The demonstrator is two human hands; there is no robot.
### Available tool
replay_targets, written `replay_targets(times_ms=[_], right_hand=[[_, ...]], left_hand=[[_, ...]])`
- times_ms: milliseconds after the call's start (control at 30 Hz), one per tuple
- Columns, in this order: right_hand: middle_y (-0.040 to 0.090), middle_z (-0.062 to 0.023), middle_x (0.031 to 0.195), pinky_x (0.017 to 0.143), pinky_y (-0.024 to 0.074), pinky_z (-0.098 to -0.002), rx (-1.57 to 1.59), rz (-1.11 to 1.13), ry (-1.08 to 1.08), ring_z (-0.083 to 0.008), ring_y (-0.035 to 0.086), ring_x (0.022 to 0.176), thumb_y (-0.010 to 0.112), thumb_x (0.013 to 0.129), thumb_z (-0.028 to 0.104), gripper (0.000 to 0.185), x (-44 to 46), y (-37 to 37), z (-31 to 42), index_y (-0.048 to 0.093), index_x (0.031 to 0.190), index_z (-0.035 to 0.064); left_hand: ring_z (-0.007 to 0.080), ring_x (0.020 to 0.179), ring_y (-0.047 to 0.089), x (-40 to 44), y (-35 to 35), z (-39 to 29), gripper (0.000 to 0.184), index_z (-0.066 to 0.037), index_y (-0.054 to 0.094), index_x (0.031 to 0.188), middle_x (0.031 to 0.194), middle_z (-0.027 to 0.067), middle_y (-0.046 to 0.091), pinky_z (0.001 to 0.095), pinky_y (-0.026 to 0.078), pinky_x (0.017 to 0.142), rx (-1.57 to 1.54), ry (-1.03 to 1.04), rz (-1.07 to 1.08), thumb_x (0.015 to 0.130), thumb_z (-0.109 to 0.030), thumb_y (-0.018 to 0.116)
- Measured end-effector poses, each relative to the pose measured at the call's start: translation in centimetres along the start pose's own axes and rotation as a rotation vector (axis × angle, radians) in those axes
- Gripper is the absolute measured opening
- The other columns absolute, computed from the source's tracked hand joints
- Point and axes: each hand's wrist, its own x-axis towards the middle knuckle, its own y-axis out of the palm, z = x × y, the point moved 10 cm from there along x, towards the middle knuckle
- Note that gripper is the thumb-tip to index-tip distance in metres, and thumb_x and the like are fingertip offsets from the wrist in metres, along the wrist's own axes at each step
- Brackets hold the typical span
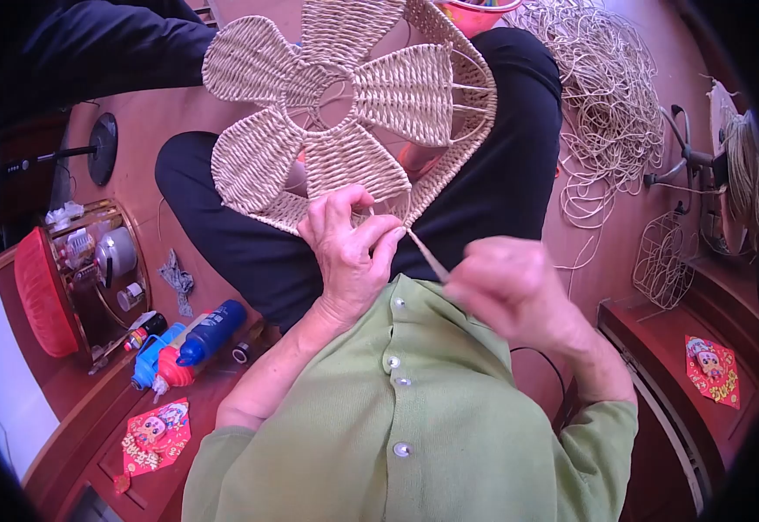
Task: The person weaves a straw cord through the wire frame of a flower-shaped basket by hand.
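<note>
Holding a thin pale cord strand (428, 255) straight at the woven rim

Clock centred on the left fingertips, twelve away from the wearer. A tan, five-petalled, flower-shaped piece of woven cord (379, 94) rested across crossed legs in black trousers (519, 130), its round central opening towards eleven. Its tan woven-cord border (449, 174) ran from the near corner, under the fingers, up towards one.

Left hand (345, 248): thumb and forefinger together, clamped at that near corner. Whether the strand also lay between them could not be told.

Right hand (510, 283): at four, blurred; fingers curled in and closed on the strand's other end, exact grip unclear.

Key relation: the strand's long axis ran from the corner out between four and five, away from the petals. The left hand was nearer the woven piece; the right stood apart from it, joined only by the strand.

Surroundings: a loose tangled heap of pale cord (606, 78) lay on the floor at two; a blue cylindrical bottle (214, 331) lay at eight.
</note>
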Motion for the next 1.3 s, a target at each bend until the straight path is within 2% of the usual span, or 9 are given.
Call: replay_targets(times_ms=[133, 333, 467, 500, 600, 633, 800, 1000, 1300], right_hand=[[0.055, -0.0117, 0.071, 0.061, 0.047, -0.0454, -0.025, -0.128, -0.389, -0.0338, 0.06, 0.067, 0.077, 0.079, 0.011, 0.019, 8.5, 0.0, 3.2, 0.06, 0.075, 0.0033], [0.065, -0.0126, 0.079, 0.069, 0.053, -0.0471, -0.341, 0.059, -0.478, -0.034, 0.068, 0.078, 0.072, 0.082, 0.013, 0.013, 16.8, 3.2, -0.6, 0.064, 0.077, 0.0035], [0.061, -0.0066, 0.085, 0.067, 0.0524, -0.0425, -0.636, 0.075, -0.503, -0.0275, 0.066, 0.077, 0.076, 0.08, 0.013, 0.014, 11.9, -6.4, 1.4, 0.064, 0.079, 0.0046], [0.061, -0.0073, 0.084, 0.068, 0.0542, -0.0396, -0.77, 0.005, -0.378, -0.0231, 0.067, 0.077, 0.075, 0.08, 0.006, 0.008, 10.9, -10.0, 1.7, 0.07, 0.087, 0.0072], [0.073, -0.0088, 0.109, 0.083, 0.0581, -0.0359, -1.195, -0.355, -0.094, -0.0301, 0.073, 0.095, 0.072, 0.082, 0.003, 0.033, 4.2, -29.3, -4.0, 0.077, 0.114, 0.013], [0.073, -0.0088, 0.107, 0.082, 0.0581, -0.0357, -1.217, -0.428, -0.12, -0.0298, 0.073, 0.094, 0.072, 0.082, 0.003, 0.032, 3.6, -29.3, -3.0, 0.077, 0.113, 0.0125], [0.074, -0.0089, 0.103, 0.078, 0.058, -0.0347, -1.251, -0.765, -0.249, -0.028, 0.073, 0.089, 0.071, 0.083, 0.005, 0.029, -2.4, -23.7, 3.1, 0.076, 0.111, 0.0101], [0.074, -0.0085, 0.103, 0.075, 0.0575, -0.0323, -0.364, -0.381, -0.481, -0.025, 0.072, 0.086, 0.071, 0.086, 0.009, 0.024, 1.8, 1.4, 0.0, 0.075, 0.11, 0.0083], [0.072, -0.0022, 0.098, 0.065, 0.0549, -0.0328, -0.555, -0.391, -0.135, -0.0201, 0.067, 0.077, 0.074, 0.072, 0.009, 0.024, 4.0, 5.9, -1.9, 0.072, 0.097, 0.0097]], left_hand=[[0.0258, 0.112, 0.052, -0.8, -0.4, 0.7, 0.019, -0.017, 0.078, 0.085, 0.113, 0.0023, 0.06, 0.0462, 0.033, 0.097, -0.055, 0.067, -0.04, 0.069, -0.021, 0.088], [0.0249, 0.103, 0.052, -0.1, -0.6, -0.1, 0.024, -0.013, 0.073, 0.083, 0.106, 0.0012, 0.058, 0.041, 0.036, 0.092, -0.058, 0.008, -0.121, 0.067, -0.02, 0.09], [0.0265, 0.105, 0.052, 0.4, -0.5, 0.3, 0.041, -0.014, 0.068, 0.098, 0.108, 0.0032, 0.058, 0.0424, 0.037, 0.095, -0.015, -0.049, -0.18, 0.066, -0.02, 0.092], [0.027, 0.105, 0.052, 0.4, -0.7, 0.3, 0.046, -0.013, 0.066, 0.102, 0.108, 0.0039, 0.057, 0.0427, 0.038, 0.095, -0.02, -0.049, -0.209, 0.065, -0.02, 0.093], [0.0294, 0.109, 0.053, 0.1, -0.4, 0.9, 0.06, -0.012, 0.059, 0.112, 0.111, 0.0069, 0.057, 0.0452, 0.037, 0.098, -0.035, -0.022, -0.228, 0.063, -0.022, 0.094], [0.0299, 0.11, 0.053, -0.1, -0.3, 1.0, 0.06, -0.012, 0.059, 0.111, 0.113, 0.0069, 0.058, 0.0463, 0.037, 0.099, -0.054, -0.024, -0.224, 0.063, -0.022, 0.093], [0.0301, 0.106, 0.057, -1.4, -1.8, 1.0, 0.052, -0.008, 0.059, 0.111, 0.109, 0.0076, 0.063, 0.0438, 0.043, 0.093, -0.245, 0.126, -0.216, 0.069, -0.011, 0.09], [0.0247, 0.093, 0.063, -1.8, -1.8, 1.0, 0.034, -0.005, 0.067, 0.11, 0.099, 0.005, 0.073, 0.0381, 0.049, 0.083, -0.095, 0.205, -0.094, 0.08, 0.004, 0.08], [0.0218, 0.089, 0.064, -0.7, -1.6, 0.1, 0.051, -0.003, 0.068, 0.128, 0.095, 0.0029, 0.076, 0.0367, 0.046, 0.082, 0.002, 0.22, -0.114, 0.078, 0.007, 0.078]])
